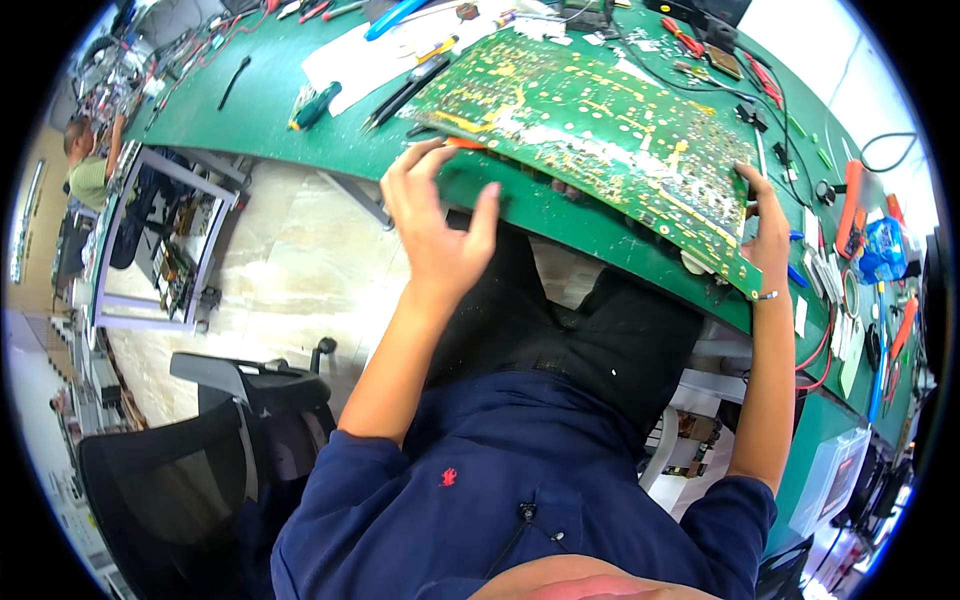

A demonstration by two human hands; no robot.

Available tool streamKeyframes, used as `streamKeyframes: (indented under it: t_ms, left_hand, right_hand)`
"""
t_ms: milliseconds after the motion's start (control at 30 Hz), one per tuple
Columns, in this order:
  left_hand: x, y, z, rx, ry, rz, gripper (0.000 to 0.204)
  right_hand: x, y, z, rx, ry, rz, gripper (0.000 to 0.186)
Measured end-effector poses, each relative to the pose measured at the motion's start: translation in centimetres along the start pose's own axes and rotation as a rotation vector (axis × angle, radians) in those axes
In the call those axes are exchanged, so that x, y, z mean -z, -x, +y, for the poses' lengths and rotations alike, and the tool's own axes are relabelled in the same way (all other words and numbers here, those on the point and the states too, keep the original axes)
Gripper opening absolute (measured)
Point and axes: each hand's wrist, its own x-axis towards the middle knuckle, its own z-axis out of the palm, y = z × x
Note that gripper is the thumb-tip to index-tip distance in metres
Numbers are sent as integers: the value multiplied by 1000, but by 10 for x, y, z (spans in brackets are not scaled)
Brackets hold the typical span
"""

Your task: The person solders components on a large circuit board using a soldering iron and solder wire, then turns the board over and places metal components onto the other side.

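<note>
A large green circuit board (pixel 600 130) lies solder side up over the front of the workbench, its near long edge raised on components that show beneath it. My right hand (pixel 768 240) grips the board's right edge, with fingers on top; its thumb is hidden. Off the board's left corner is my left hand (pixel 440 225), empty, thumb and fingers apart. Its fingertips are close to a small orange piece (pixel 465 143) under that corner; whether they touch is hard to tell. Black tweezers (pixel 405 92) lie beside the board's left end.
Left of the board are a green-handled screwdriver (pixel 316 106) and white paper (pixel 345 62). Orange-handled pliers (pixel 851 208), a blue bag (pixel 882 250) and cables crowd the right side. An office chair (pixel 175 470) stands behind to the left. Another person (pixel 88 165) sits at the far left.
</note>
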Motion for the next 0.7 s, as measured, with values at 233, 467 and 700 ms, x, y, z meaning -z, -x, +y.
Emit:
streamKeyframes:
  t_ms: [233, 467, 700]
  left_hand:
    - [9, -28, -15, -45, 136, 108, 28]
    - [-74, -170, -39, -108, 17, -457, 29]
    - [-176, -223, -116, -85, -404, -1022, 34]
  right_hand:
    - [6, 1, -7, -151, -80, -48, 82]
    - [13, 0, -12, -146, -95, -93, 102]
    - [25, -2, -10, -185, -135, -68, 102]
